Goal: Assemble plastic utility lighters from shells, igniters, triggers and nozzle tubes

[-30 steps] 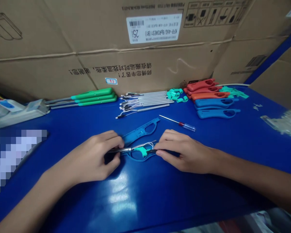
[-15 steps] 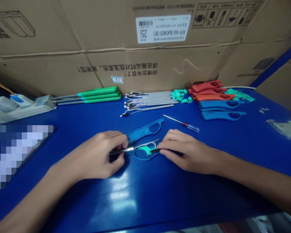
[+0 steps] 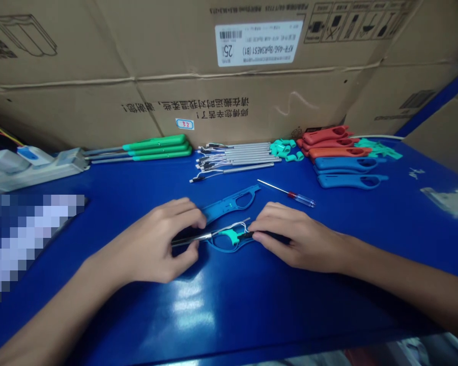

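Note:
My left hand [image 3: 171, 239] is curled around a silver metal tube [image 3: 193, 238], its forefinger and thumb on either side of it. White wires [image 3: 234, 224] run from the tube towards my right hand [image 3: 290, 234]. That hand pinches a small black part [image 3: 246, 235] at the wires' end; its fingertips hide the rest. Beneath lies a blue plastic lighter half-shell [image 3: 229, 248] with a looped handle, partly covered by my hands. A turquoise trigger [image 3: 231, 235] sits in its loop. Just behind, another blue half-shell [image 3: 229, 204] lies on the table, its left end behind my left fingers.
A screwdriver [image 3: 299, 199] lies behind my right hand. Farther back are green-handled lighters [image 3: 160, 148], several wired metal tubes [image 3: 248, 155], turquoise rings [image 3: 284, 149], red shells [image 3: 324, 136], blue shells [image 3: 347, 181] and turquoise triggers [image 3: 379, 148]. A power strip [image 3: 57, 168] stands left; a cardboard wall [image 3: 168, 51] closes the back.
My left forefinger and thumb have shifted slightly right and more of the tube shows between them. My right hand keeps its pinch in nearly the same place.

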`<state>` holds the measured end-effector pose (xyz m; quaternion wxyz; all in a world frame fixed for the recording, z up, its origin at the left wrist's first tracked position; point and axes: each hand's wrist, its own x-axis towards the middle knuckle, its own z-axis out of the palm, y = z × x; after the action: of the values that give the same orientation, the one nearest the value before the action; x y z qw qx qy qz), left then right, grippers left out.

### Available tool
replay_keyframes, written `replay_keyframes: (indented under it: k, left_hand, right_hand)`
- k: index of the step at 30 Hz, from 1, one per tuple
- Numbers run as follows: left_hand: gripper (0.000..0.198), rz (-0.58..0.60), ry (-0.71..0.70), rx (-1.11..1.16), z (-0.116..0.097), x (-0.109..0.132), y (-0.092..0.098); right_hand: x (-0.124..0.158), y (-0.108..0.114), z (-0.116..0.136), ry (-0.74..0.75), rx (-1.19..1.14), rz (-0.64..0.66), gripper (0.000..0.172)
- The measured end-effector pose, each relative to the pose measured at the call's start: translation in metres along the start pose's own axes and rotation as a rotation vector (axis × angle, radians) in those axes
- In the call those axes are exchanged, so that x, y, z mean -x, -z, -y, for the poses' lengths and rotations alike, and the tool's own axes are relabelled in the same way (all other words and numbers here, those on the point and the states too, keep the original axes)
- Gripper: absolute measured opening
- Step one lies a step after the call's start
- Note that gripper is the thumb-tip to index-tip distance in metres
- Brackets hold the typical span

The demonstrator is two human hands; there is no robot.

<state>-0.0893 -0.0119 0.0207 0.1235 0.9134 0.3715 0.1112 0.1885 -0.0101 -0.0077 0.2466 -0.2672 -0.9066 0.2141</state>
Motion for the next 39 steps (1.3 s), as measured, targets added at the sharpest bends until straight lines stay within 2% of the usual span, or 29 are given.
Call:
replay_keyframes:
  k: [2, 4, 7, 11, 24, 28, 34, 39]
  left_hand:
    - [0.016, -0.072, -0.031, 0.007, -0.002, -0.002, -0.004]
    - [0.018, -0.094, -0.057, 0.018, -0.005, -0.004, -0.008]
    - [0.022, -0.06, -0.083, 0.022, -0.009, -0.009, -0.016]
    - [0.025, -0.04, -0.041, 0.007, -0.015, -0.013, -0.022]
    - [0.017, -0.022, 0.058, 0.065, -0.025, -0.017, -0.025]
    - [0.017, -0.038, 0.052, 0.062, -0.023, -0.016, -0.026]
    - [0.014, -0.133, -0.001, 0.084, -0.021, -0.013, -0.029]
    - [0.014, -0.126, -0.009, 0.085, -0.02, -0.015, -0.029]
  right_hand:
    - [0.0, 0.001, 0.001, 0.004, -0.012, -0.017, 0.015]
    - [0.0, 0.002, 0.002, 0.002, -0.021, -0.033, 0.015]
    - [0.0, 0.002, 0.002, -0.01, -0.037, -0.054, 0.015]
    - [0.0, 0.0, 0.002, -0.001, -0.04, -0.06, 0.014]
    - [0.0, -0.003, 0.001, 0.022, -0.07, -0.074, 0.013]
    - [-0.001, -0.003, 0.001, 0.023, -0.067, -0.075, 0.013]
    - [-0.001, -0.004, 0.001, 0.032, -0.062, -0.08, 0.012]
    - [0.0, -0.004, 0.001, 0.032, -0.054, -0.055, 0.012]
